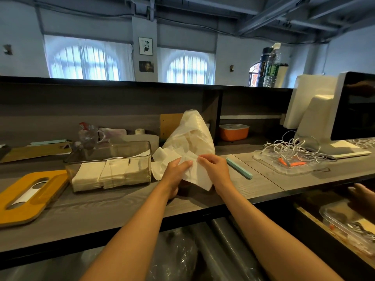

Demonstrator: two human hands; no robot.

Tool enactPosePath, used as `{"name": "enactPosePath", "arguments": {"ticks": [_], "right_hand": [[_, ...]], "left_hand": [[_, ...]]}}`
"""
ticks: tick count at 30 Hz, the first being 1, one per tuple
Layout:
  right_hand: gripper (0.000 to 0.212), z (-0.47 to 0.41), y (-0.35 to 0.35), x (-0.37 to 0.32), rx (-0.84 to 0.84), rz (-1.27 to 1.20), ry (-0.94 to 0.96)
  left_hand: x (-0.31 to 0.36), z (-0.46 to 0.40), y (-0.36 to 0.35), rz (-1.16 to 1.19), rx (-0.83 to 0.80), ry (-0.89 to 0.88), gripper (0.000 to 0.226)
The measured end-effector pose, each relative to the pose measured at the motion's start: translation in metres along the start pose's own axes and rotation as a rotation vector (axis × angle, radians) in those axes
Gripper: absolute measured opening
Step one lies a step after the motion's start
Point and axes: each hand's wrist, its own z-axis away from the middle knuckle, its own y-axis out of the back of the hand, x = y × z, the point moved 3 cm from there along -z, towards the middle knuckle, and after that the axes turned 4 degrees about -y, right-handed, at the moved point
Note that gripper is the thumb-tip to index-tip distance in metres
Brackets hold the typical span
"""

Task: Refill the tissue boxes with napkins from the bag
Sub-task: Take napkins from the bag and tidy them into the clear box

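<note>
Both my hands are pinching soft white paper napkins (197, 175), left hand (176, 171) underneath, right hand (213, 166) on the top edge, just in front of the crinkly clear plastic bag (192, 134). The clear rectangular tissue box (109, 165) sits to my left on the grey wood-grain bench (121, 207), long axis left to right, nearer my left hand; stacks cover its floor, its yellow slotted lid (28, 197) off beside it

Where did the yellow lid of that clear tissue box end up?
The yellow lid lies flat at the counter's far left, just left of the clear tissue box.
</note>
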Motion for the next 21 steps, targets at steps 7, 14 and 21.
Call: {"name": "enactPosePath", "arguments": {"ticks": [7, 14, 21], "right_hand": [[0.018, -0.015, -0.002, -0.015, -0.030, 0.109, 0.008], [0.017, -0.025, -0.006, -0.034, -0.006, 0.197, 0.002], [0.018, -0.025, -0.002, -0.049, 0.024, 0.199, 0.054]], "left_hand": [[-0.004, -0.006, 0.002, 0.167, -0.050, 0.100, 0.031], [-0.002, -0.006, 0.004, 0.352, -0.059, 0.175, 0.012], [0.002, -0.001, 0.001, 0.409, -0.073, 0.242, 0.016]]}}
